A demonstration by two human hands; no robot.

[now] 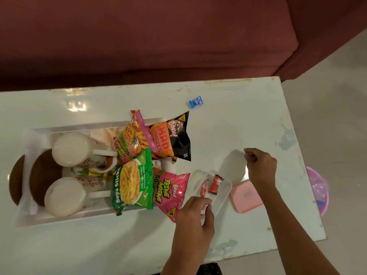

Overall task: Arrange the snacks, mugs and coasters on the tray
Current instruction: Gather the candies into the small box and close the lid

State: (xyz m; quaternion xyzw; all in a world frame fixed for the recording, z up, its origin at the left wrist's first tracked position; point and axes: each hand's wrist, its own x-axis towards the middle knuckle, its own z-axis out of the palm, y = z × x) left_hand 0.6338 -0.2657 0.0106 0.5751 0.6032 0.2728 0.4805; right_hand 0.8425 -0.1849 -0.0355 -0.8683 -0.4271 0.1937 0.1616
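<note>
A white tray (pixel 83 217) sits at the left of the table. In it lie two white floral mugs (pixel 75 148) (pixel 67 195) on their sides, next to a brown round coaster (pixel 42 175); a second coaster (pixel 17 179) shows at the tray's left end. Snack packets crowd the right end: green Soya Sticks (pixel 132 185), pink Tedhe Medhe (pixel 169 192), black-and-orange Mad Angles (pixel 170 137). My left hand (pixel 195 213) pinches the near rim of a small clear container (pixel 224 192) holding red candies (pixel 215 184). My right hand (pixel 260 165) hovers above the table, fingertips pinched on a tiny blue piece.
A blue wrapped candy (pixel 196 102) lies alone toward the table's far edge. A pink lid (pixel 246 196) rests right of the container. A dark red sofa (pixel 158 36) runs behind the table. A pink bin (pixel 317 187) stands on the floor past the right edge.
</note>
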